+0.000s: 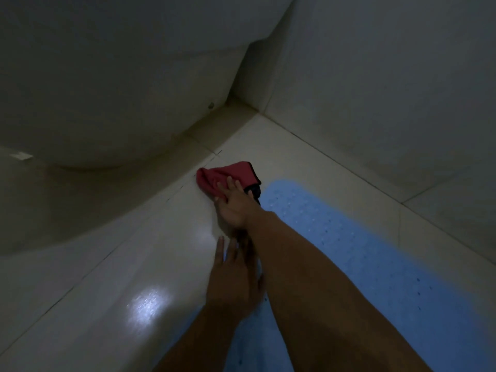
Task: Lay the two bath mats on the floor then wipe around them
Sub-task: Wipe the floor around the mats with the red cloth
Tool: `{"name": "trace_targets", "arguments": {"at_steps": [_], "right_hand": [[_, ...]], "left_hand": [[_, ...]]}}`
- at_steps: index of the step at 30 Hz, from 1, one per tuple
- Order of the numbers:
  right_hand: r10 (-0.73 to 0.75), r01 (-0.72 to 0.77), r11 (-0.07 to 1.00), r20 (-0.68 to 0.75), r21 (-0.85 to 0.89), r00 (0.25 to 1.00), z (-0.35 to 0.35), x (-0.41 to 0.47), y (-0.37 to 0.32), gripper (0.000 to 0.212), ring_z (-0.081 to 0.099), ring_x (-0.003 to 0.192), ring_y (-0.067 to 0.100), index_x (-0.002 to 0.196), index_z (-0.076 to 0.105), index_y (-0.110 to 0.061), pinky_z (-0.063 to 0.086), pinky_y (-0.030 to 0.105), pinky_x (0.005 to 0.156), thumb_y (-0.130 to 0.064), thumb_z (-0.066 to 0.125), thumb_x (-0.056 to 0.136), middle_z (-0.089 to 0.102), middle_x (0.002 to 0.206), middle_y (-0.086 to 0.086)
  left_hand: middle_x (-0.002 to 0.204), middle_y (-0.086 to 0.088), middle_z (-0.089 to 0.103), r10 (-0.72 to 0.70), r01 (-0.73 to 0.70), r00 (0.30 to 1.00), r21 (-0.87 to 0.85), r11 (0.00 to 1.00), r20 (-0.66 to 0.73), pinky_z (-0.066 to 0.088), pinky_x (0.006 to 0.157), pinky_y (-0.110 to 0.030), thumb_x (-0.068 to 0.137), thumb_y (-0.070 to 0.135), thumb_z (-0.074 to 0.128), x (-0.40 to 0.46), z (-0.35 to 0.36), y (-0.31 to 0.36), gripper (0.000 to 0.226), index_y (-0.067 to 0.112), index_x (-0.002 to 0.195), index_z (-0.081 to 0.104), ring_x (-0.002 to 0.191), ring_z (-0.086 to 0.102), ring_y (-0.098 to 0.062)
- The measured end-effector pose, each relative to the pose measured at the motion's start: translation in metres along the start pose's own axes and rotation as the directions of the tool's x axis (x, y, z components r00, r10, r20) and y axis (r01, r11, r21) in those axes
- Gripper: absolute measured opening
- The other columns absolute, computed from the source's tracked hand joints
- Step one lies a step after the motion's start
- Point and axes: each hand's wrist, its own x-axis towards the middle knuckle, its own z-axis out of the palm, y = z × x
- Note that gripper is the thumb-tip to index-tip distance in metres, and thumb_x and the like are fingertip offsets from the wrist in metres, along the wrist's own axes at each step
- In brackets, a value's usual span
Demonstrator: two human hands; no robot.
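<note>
**Red cloth pressed to the floor at the blue mat's far end**

Down on the pale tiled floor (pixel 88 285), near the corner where it meets the wall (pixel 389 89), you are working in dim light. Largest in view is a rounded white fixture (pixel 94 84), which bulges over the far left of the floor; what it is cannot be told for certain.

Next comes the blue bath mat (pixel 375 259), lying flat along the right side of the floor, its surface dotted with small holes and its rounded far end pointing toward the corner. Only one mat can be made out.

Your right arm reaches across the mat's left edge. Your right hand (pixel 234 206) lies with fingers spread and straight, pressing down on the red cloth (pixel 228 174). That cloth is bunched on the bare tile just beyond the mat's far left corner, with a dark edge showing on its mat side.

Your left hand (pixel 236 275) rests nearer to you, fingers straight and flat, at the mat's left edge; it holds nothing. Whether it touches the mat or only the tile beside it cannot be told.
</note>
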Motion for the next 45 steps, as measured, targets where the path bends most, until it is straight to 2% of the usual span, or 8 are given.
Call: {"name": "trace_targets", "arguments": {"at_steps": [10, 13, 16, 20, 26, 33, 40, 45], "right_hand": [[0.035, -0.032, 0.999, -0.106, 0.034, 0.994, -0.014, 0.037, 0.033, 0.056, -0.002, 0.157, 0.030, 0.161, 0.020, -0.021, -0.001, 0.054, 0.125, -0.040, 0.027, 0.108, 0.001, 0.170, 0.010], [-0.002, 0.006, 0.997, -0.057, 0.077, 0.998, -0.008, 0.019, 0.025, 0.056, -0.004, 0.157, 0.029, 0.160, 0.023, -0.020, -0.004, 0.053, 0.125, -0.039, 0.027, 0.108, 0.000, 0.170, 0.011], [-0.108, 0.106, 0.990, 0.017, 0.089, 0.994, 0.001, -0.015, 0.006, 0.054, -0.004, 0.156, 0.029, 0.159, 0.028, -0.018, -0.004, 0.053, 0.125, -0.037, 0.030, 0.108, 0.001, 0.170, 0.011], [-0.265, 0.260, 0.964, 0.073, 0.060, 0.962, 0.025, -0.055, -0.001, 0.052, -0.003, 0.157, 0.025, 0.156, 0.033, -0.018, -0.005, 0.052, 0.126, -0.036, 0.035, 0.107, 0.004, 0.170, 0.009], [-0.216, 0.218, 0.975, -0.062, 0.036, 0.974, 0.000, -0.004, 0.034, 0.052, 0.005, 0.157, 0.022, 0.157, 0.034, -0.021, 0.000, 0.052, 0.126, -0.037, 0.033, 0.108, 0.012, 0.170, 0.003], [0.145, -0.119, 0.985, -0.228, 0.123, 0.963, -0.022, 0.040, 0.049, 0.055, 0.006, 0.156, 0.030, 0.157, 0.029, -0.014, 0.001, 0.055, 0.125, -0.037, 0.029, 0.107, 0.012, 0.169, 0.013], [-0.300, 0.299, 0.954, -0.093, -0.026, 0.949, 0.023, -0.011, 0.011, 0.052, 0.010, 0.156, 0.026, 0.154, 0.036, -0.017, 0.000, 0.050, 0.124, -0.035, 0.037, 0.106, 0.018, 0.168, 0.009], [-0.025, 0.026, 1.000, -0.209, 0.003, 0.978, -0.029, 0.031, 0.067, 0.052, 0.018, 0.154, 0.030, 0.155, 0.035, -0.019, 0.011, 0.055, 0.124, -0.038, 0.031, 0.107, 0.023, 0.167, 0.009]], "left_hand": [[0.173, -0.010, -0.001, -0.007, -0.005, 0.997, 0.162, 0.987, 0.077, 0.003, 0.126, -0.059, 0.103, 0.057, 0.005, 0.005, 0.003, -0.002, 0.075, 0.016, 0.164, 0.016, 0.159, -0.013, -0.030], [0.172, -0.010, 0.016, -0.036, 0.025, 0.997, 0.135, 0.990, 0.075, 0.005, 0.127, -0.058, 0.102, 0.050, 0.006, 0.009, -0.005, 0.000, 0.073, 0.014, 0.162, 0.030, 0.160, -0.002, -0.029], [0.155, -0.015, 0.050, 0.019, -0.022, 0.999, 0.058, 0.998, 0.036, 0.025, 0.121, -0.065, 0.093, 0.041, 0.043, 0.004, -0.007, 0.002, 0.062, 0.011, 0.146, 0.057, 0.151, 0.035, -0.039], [0.152, -0.024, 0.043, -0.061, 0.054, 0.994, 0.086, 0.995, 0.090, 0.026, 0.121, -0.054, 0.096, 0.041, 0.035, 0.000, 0.022, -0.012, 0.056, 0.007, 0.136, 0.055, 0.123, 0.061, -0.046], [0.156, -0.015, 0.048, 0.076, -0.064, 0.990, 0.100, 0.993, -0.116, 0.021, 0.124, -0.059, 0.092, 0.045, 0.056, 0.007, -0.003, -0.002, 0.065, 0.010, 0.147, 0.056, 0.150, 0.037, -0.036], [0.172, -0.009, 0.015, 0.021, -0.032, 0.997, 0.147, 0.989, 0.072, 0.013, 0.126, -0.059, 0.101, 0.047, 0.029, 0.010, -0.002, -0.004, 0.066, 0.017, 0.160, 0.036, 0.160, 0.005, -0.032], [0.141, -0.021, 0.060, 0.045, -0.040, 0.998, 0.102, 0.994, -0.041, 0.009, 0.128, -0.053, 0.088, 0.039, 0.044, 0.004, -0.005, -0.006, 0.061, 0.005, 0.133, 0.067, 0.138, 0.049, -0.046], [0.167, -0.015, 0.031, 0.025, -0.019, 0.998, 0.106, 0.994, -0.060, 0.020, 0.124, -0.059, 0.100, 0.052, 0.033, 0.005, 0.000, -0.004, 0.071, 0.008, 0.154, 0.044, 0.156, 0.026, -0.032]]}}
